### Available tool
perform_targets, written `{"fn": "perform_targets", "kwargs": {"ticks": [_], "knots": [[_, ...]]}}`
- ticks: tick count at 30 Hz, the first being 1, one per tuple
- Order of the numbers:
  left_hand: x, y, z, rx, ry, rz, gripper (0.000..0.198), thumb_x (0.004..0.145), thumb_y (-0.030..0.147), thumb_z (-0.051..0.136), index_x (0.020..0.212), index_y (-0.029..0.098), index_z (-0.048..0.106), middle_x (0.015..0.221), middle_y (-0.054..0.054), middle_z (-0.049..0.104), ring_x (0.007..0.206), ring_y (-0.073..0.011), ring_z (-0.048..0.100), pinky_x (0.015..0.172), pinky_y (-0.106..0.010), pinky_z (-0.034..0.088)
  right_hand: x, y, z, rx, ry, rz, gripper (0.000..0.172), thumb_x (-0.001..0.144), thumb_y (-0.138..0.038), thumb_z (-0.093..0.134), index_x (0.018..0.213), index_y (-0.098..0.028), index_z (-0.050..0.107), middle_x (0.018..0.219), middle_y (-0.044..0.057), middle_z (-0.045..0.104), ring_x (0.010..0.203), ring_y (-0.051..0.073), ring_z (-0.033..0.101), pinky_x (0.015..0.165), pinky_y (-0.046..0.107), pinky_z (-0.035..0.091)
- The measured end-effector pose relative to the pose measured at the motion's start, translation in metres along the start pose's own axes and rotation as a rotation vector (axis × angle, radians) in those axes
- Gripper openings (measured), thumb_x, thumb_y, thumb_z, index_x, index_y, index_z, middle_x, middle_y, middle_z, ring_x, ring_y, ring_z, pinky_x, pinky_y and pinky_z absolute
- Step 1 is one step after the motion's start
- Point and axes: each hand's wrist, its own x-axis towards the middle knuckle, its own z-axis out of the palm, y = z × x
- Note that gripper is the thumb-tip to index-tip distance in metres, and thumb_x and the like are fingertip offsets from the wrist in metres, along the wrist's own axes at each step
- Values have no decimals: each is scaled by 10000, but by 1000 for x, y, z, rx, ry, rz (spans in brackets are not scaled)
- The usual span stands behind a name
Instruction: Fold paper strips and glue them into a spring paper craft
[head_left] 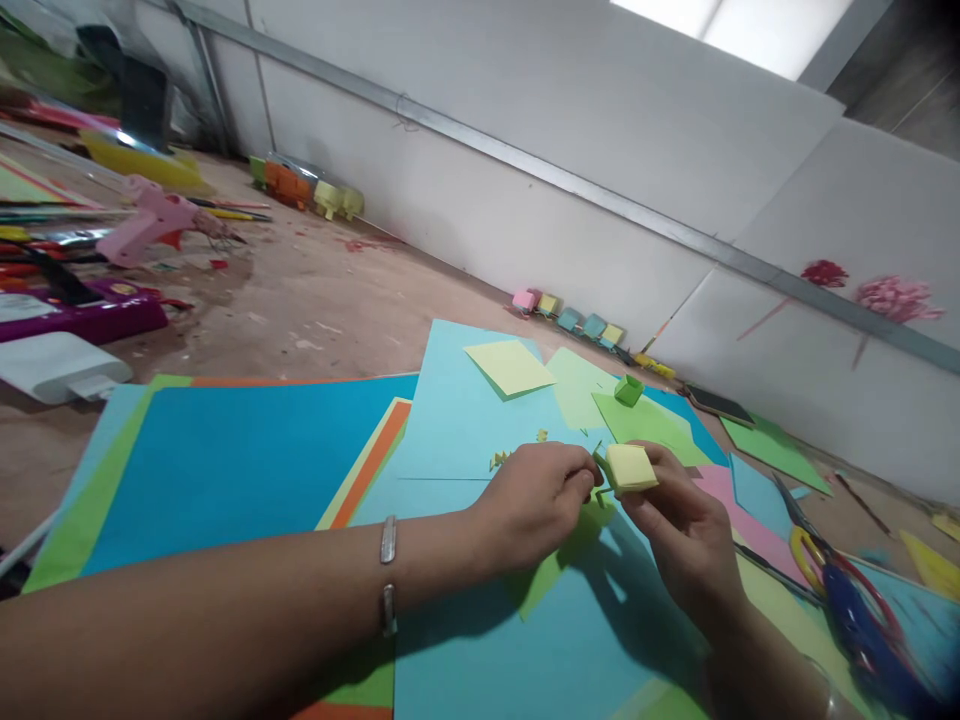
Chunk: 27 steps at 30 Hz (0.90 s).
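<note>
Pale-yellow folded paper box is up in front of us, above the light-blue paper sheet, right of frame centre. Our right hand has it pinched between thumb and fingers at its right side. Thin green paper pieces stick out at the box's left side.

Our left hand is there too: thumb and fingertips drawn close together, right at the green pieces. Can't tell whether they grip one; the fingers hide it. Silver open cuff bracelet on our left wrist.

Under and around the hands:
- small zigzag-folded yellow paper bits just beyond our left hand
- flat pale-yellow paper square on the light-blue sheet, farther from us
- small open green paper box on the far side, near a green sheet
- dark-blue paper sheet to our left, other colours showing at its edges

On our right: scissors with yellow, red and blue handles, blades pointing away from us. Row of small pink, yellow and blue paper boxes by the white wall. Far left: pink glue gun on the brown tabletop, near a purple plastic device.
</note>
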Motion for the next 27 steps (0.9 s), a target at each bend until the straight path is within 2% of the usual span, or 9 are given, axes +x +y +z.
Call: {"fn": "perform_targets", "kwargs": {"ticks": [4, 7, 9, 16, 22, 24, 27], "knots": [[1, 5, -1, -181, -62, -155, 320, 897, 246, 445, 584, 185, 474, 588, 7, 524, 589, -140, 475, 568, -279, 337, 1, -5, 1, -49, -23, -29, 181, 883, -201, 620, 1004, -288, 723, 1051, 54, 561, 982, 176, 567, 809, 263, 510], [3, 6, -1, -389, -123, -306, 314, 907, 273, 431, 615, 178, 496, 558, 19, 510, 500, -113, 456, 514, -254, 361, 1, -7, 3, -88, -55, -41, 191, 888, -186, 602, 1006, -277, 722, 1030, 63, 565, 969, 183, 576, 802, 271, 514], [4, 6, 1, -480, -129, -358, 301, 904, 278, 432, 634, 170, 513, 545, 21, 503, 473, -104, 451, 489, -237, 370, 1, -8, 4, -115, -72, -55, 199, 887, -169, 595, 1005, -267, 721, 1027, 70, 563, 974, 190, 578, 806, 279, 515], [4, -1, 4, -584, -135, -345, 276, 880, 269, 449, 635, 163, 518, 527, 17, 484, 482, -103, 454, 473, -213, 378, 2, -11, 2, -169, -117, -112, 214, 885, -127, 575, 998, -267, 690, 1055, 71, 551, 989, 187, 579, 792, 281, 517], [6, -7, 6, -548, -173, -333, 276, 868, 291, 435, 624, 176, 491, 527, 14, 484, 453, -101, 447, 453, -217, 381, 3, -15, -3, -334, -170, -167, 155, 892, -135, 554, 975, -241, 632, 1096, 74, 580, 1023, 203, 582, 831, 321, 503], [6, -8, 5, -505, -157, -342, 269, 854, 294, 441, 617, 178, 497, 527, 10, 492, 437, -106, 437, 429, -225, 365, 5, -15, -5, -418, -146, -187, 133, 882, -133, 566, 957, -232, 615, 1068, 70, 599, 995, 195, 595, 822, 313, 503], [8, -8, -1, -427, -61, -334, 237, 831, 277, 456, 635, 171, 538, 607, -5, 542, 485, -107, 435, 439, -221, 333, 8, -13, -9, -566, -58, -211, 151, 858, -138, 586, 985, -219, 581, 1037, 74, 629, 954, 198, 609, 780, 308, 508]]}}
